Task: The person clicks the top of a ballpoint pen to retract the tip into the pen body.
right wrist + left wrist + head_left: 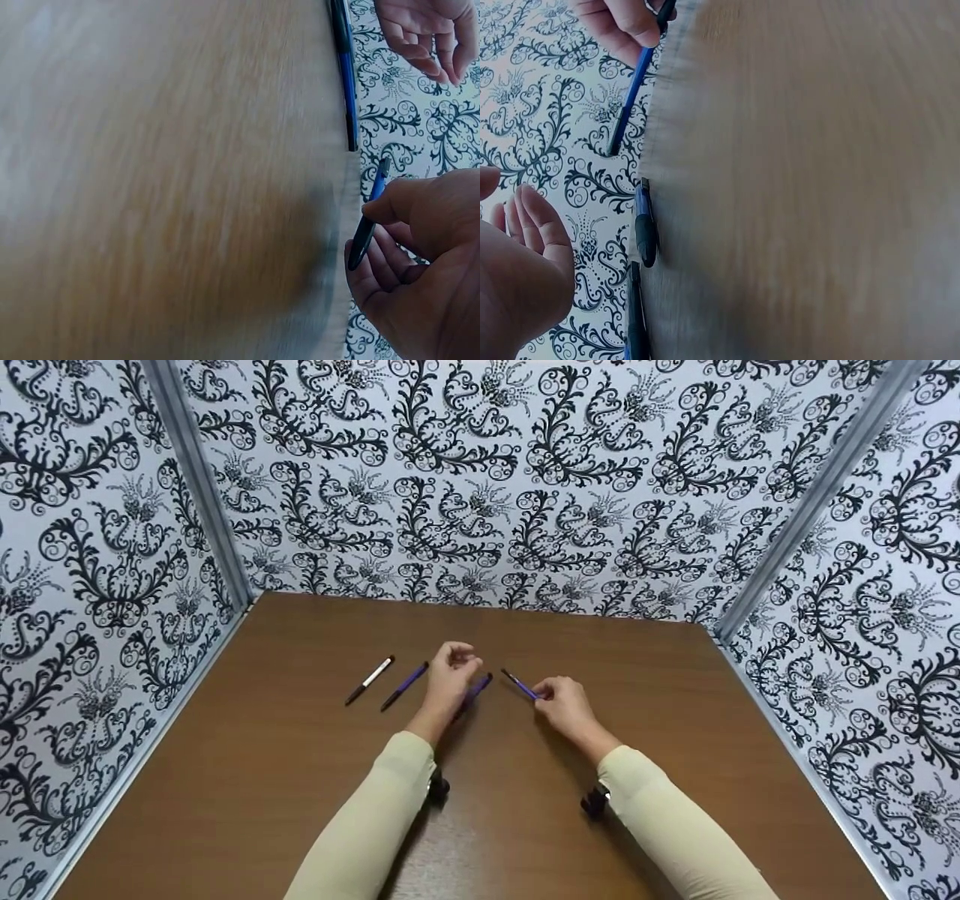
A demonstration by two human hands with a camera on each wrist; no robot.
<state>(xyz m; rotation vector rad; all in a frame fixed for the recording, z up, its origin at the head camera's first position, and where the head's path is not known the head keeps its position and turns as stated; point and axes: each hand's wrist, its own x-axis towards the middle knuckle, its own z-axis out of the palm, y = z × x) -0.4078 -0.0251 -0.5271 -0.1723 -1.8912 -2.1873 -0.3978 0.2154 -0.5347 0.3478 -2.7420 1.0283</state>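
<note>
My right hand (pixel 568 706) pinches a blue pen (pixel 519 684) with a black grip between thumb and fingers. In the right wrist view that pen (pixel 363 241) slants across the fingertips. My left hand (pixel 451 681) holds nothing, its fingers loosely bent above the table. Partly hidden beside the left wrist, a second blue pen (pixel 480 687) lies on the wood; the left wrist view shows a blue pen (pixel 645 225) with its dark end toward the camera. Farther left lie another blue pen (pixel 405 686) and a white pen (pixel 375 673) with a black grip, roughly parallel.
The brown wooden table (pixel 300 780) is enclosed at the back and sides by walls with a black-and-white scroll pattern (pixel 480 495). Grey metal posts (pixel 199 472) stand at the back corners. A small black device (pixel 595 802) sits at the right wrist, another (pixel 438 790) at the left.
</note>
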